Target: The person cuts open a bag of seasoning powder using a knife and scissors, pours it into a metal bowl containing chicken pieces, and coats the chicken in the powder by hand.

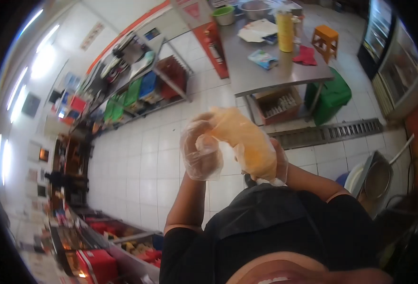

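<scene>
Held up before my chest is a pale yellow-orange piece of meat that looks like a raw chicken point(249, 142). My left hand point(202, 144), in a loose clear plastic glove, has its fingers curled at the upper left end of the chicken. On the other side my right hand point(281, 161), also in a clear glove, grips the chicken from behind and below. Most of the right fingers are hidden by the chicken. A dark apron point(266, 208) covers my front, below both hands.
Ahead stands a steel table point(261, 78) with a yellow cylindrical container point(284, 32), a red cloth point(305, 56) and packets. Beside it are a green bin point(332, 97) and an orange stool point(326, 40). A floor drain grate point(329, 134) runs in front. A strainer point(378, 180) is at right.
</scene>
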